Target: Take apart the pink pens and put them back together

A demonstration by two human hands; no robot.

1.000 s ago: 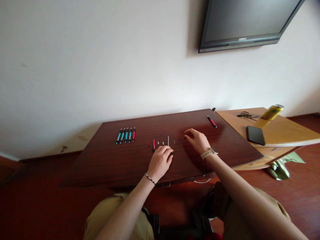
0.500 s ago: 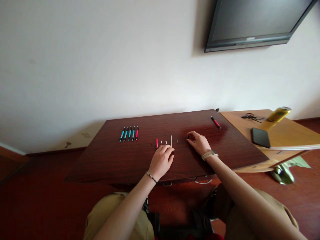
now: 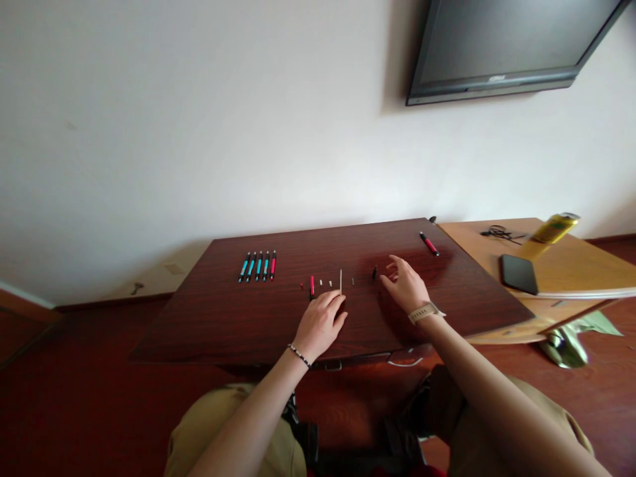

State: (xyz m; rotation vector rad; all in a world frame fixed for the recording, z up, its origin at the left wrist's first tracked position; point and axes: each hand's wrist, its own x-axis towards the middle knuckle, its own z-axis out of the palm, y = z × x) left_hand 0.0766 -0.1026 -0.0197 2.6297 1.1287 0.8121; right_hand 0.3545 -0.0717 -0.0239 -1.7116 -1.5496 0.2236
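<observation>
Five assembled pens (image 3: pixel 257 265) lie at left. The left hand (image 3: pixel 320 322) rests loosely curled, empty, below the row of pen parts (image 3: pixel 328 283). The right hand (image 3: pixel 408 285), fingers spread, hovers beside a small black piece (image 3: pixel 374 272); assembly seems mid-way, needing a fine pinch.

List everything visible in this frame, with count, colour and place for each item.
pens in a row: five, four teal and one red, far left of the dark table
dark table: one, reddish brown, centre
small pen parts: several, red, pale and dark, in a line mid-table
black part: one, just off the right fingertips
single pen: one, red and black, far right corner
light table: one, tan, right
phone: one, black, on the light table
can: one, yellow, lying tilted there
screen: one, dark, on the wall
left hand: resting by the parts, empty
right hand: open, wristwatch worn
</observation>
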